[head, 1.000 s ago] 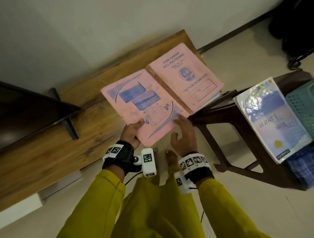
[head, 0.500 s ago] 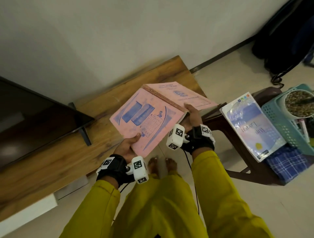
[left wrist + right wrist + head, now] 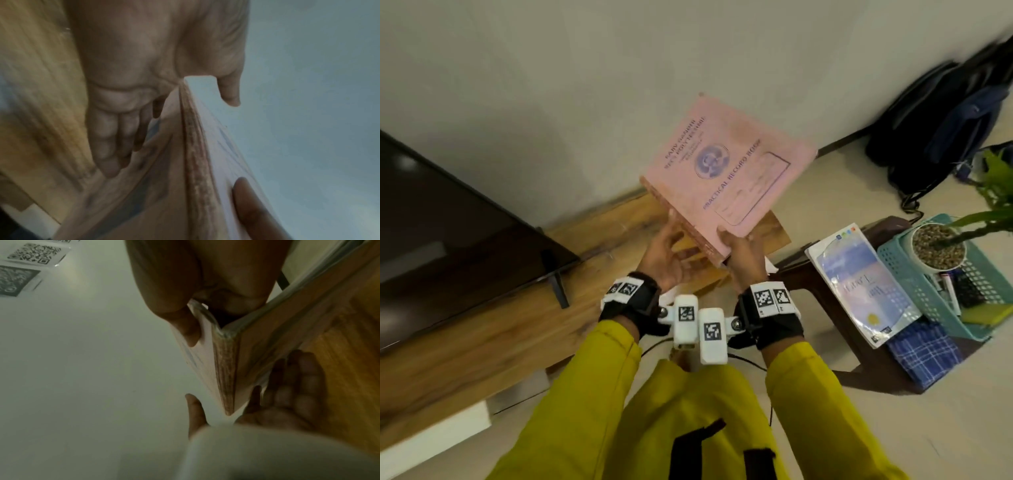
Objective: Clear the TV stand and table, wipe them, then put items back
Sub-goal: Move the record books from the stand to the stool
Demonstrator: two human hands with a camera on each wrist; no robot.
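A pink practical record book (image 3: 729, 164) is closed and tilted up in front of the wall, above the right end of the wooden TV stand (image 3: 482, 329). My right hand (image 3: 739, 246) grips its near lower corner, thumb on the front cover and fingers behind. My left hand (image 3: 664, 253) lies with straight fingers flat against the back cover beside the spine (image 3: 197, 162), thumb spread toward the front. The right wrist view shows the worn spine (image 3: 224, 369) between both hands.
A dark TV (image 3: 448, 219) stands on the stand at the left. To the right, a brown stool (image 3: 822, 298) carries a white-blue book (image 3: 859, 284), a blue checked cloth (image 3: 924, 353) and a teal basket (image 3: 941, 308) with a potted plant (image 3: 938, 246). Dark bags (image 3: 945, 120) lean at the wall.
The pink book was spread open between both hands; it has folded shut and risen, front cover up. My right hand moved from under the book to grip its corner.
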